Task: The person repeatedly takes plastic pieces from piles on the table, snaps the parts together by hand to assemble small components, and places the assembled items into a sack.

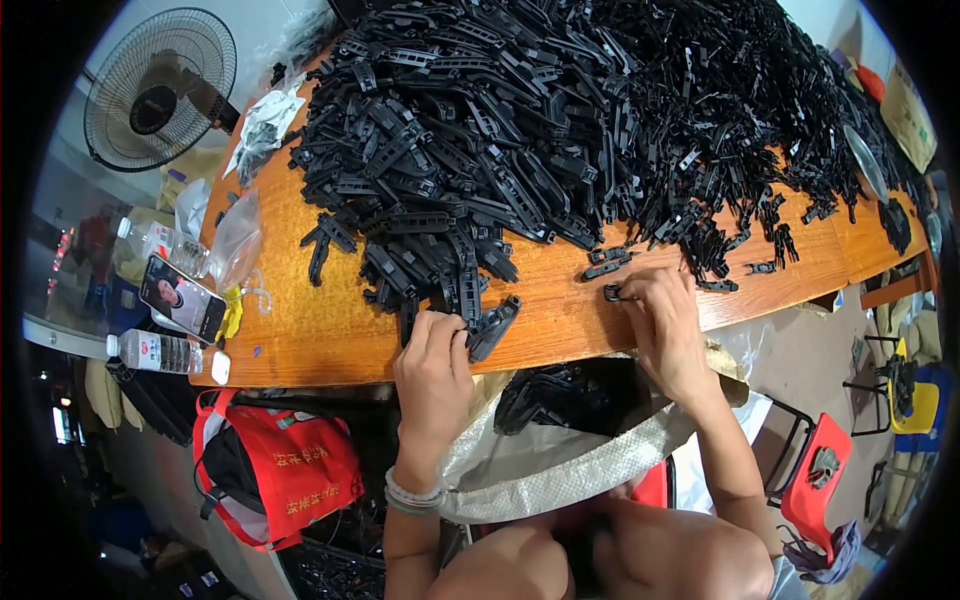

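Note:
A large heap of long, slotted black plastic parts (470, 130) covers the back and middle of the wooden table (330, 340). At the table's front edge, my left hand (435, 375) is closed, its fingers curled round the near end of a long black part; a wider black part (495, 328) lies beside its thumb. Farther right, my right hand (668, 330) pinches a small black plastic clip (613, 292), partly hidden by the fingers. Two similar clips (606, 262) lie just beyond it. Small black pieces (700, 170) form a second heap at the right.
Below the table edge, an open white woven sack (590, 470) over my lap holds black parts. A phone (182, 300), plastic bottles (160, 352) and a fan (160, 90) stand left. A red bag (300, 470) hangs lower left; a red chair (815, 490) is right.

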The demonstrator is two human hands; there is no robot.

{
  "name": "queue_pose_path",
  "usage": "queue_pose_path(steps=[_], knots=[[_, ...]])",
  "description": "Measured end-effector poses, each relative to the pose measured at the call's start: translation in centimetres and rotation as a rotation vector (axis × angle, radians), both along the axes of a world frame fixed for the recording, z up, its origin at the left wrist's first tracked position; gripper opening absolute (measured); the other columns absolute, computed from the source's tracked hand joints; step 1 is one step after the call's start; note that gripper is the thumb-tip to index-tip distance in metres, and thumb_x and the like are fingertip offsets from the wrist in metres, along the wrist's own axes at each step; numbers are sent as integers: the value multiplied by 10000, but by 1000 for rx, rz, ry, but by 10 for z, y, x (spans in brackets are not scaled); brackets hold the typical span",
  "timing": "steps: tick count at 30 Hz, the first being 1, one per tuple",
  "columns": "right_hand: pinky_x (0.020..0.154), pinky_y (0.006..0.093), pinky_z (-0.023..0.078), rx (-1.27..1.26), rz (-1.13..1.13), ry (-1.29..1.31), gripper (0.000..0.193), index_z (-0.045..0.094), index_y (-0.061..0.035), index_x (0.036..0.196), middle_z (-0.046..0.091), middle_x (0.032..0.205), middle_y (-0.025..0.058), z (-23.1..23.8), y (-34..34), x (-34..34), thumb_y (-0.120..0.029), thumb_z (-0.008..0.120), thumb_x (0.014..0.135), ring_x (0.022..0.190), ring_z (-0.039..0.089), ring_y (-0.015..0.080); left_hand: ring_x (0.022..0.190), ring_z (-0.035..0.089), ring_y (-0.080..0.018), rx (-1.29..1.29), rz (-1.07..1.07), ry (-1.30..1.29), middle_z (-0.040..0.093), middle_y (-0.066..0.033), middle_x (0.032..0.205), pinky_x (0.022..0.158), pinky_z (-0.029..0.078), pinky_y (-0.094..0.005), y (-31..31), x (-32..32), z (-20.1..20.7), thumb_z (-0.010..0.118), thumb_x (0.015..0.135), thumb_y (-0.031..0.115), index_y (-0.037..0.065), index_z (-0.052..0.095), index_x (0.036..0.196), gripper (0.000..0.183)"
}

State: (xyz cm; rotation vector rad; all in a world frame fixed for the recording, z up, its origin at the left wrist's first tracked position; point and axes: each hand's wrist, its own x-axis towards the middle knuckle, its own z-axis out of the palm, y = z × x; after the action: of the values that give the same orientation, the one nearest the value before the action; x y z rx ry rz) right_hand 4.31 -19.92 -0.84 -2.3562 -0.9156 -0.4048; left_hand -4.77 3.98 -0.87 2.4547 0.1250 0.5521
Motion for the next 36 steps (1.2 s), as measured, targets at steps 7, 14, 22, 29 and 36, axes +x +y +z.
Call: queue_pose_path(steps=[7,14,22,29,36], knots=[[690,291,475,463,222,507,168,594,17,1016,578,886,126,13,20,-30,8,568,851,790,591,219,742,597,-329,-88,-11,6,578,-146,894,660,476,-357,3,-16,0,522,817,-70,-11,552,917,120],[606,253,473,643,475,996,116,640,17,963,639,809,78,13,27,-52,-53,591,885,675,605,121,741,583,-155,-1107,-295,35,591,-131,957,628,484,-255,-38,-29,9,452,929,-1,-34,518,948,76],[610,321,466,381,543,694,103,662,5,859,616,761,112,26,18,-39,-34,694,769,673,595,240,909,548,-105,-1418,-311,326,593,-122,1066,869,431,-247,-47,-18,8,523,908,49,-29,572,1008,136],[638,358,465,346,469,698,125,625,2,890,594,773,118,30,10,-38,-8,668,772,701,583,291,1020,556,-139,-1542,-267,367,585,-137,1129,885,444,-269,-56,-20,7,557,885,11,-85,563,1093,229],[638,325,493,360,479,714,117,663,14,861,644,802,118,26,3,-40,-4,696,750,712,624,246,708,628,-124,-1489,-198,330,661,-127,904,670,516,-240,-53,-10,9,495,947,103,-45,580,984,175]])
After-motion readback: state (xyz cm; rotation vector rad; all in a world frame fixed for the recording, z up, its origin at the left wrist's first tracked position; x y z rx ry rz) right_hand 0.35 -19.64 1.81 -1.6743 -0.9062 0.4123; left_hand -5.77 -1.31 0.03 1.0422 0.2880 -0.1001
